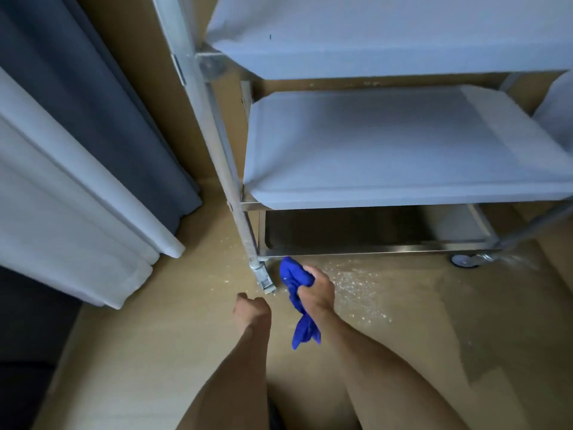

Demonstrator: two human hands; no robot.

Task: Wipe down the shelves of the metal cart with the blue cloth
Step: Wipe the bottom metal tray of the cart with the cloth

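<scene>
1. While the right hand [316, 290] has its fingers clamped round the bunched bright blue cloth [296, 293], the cloth's long axis runs near to far, one end poking out beyond the fingers and a tail hanging back along the wrist.
2. Beside it to the left, the left hand [251, 311] is loosely curled and holds nothing.
3. Just beyond the right fingers lies the bottom shelf [372, 248] of the three-tier metal cart [217, 144]; the right hand is nearer and would probably reach forward and slightly right.
4. Past and above the fingers, the middle shelf [387, 144] and top shelf [387, 35] hold nothing.
5. White specks [356, 283] dot the tan floor [155, 336] right of the fingers; curtains [77, 150] hang far left.
</scene>
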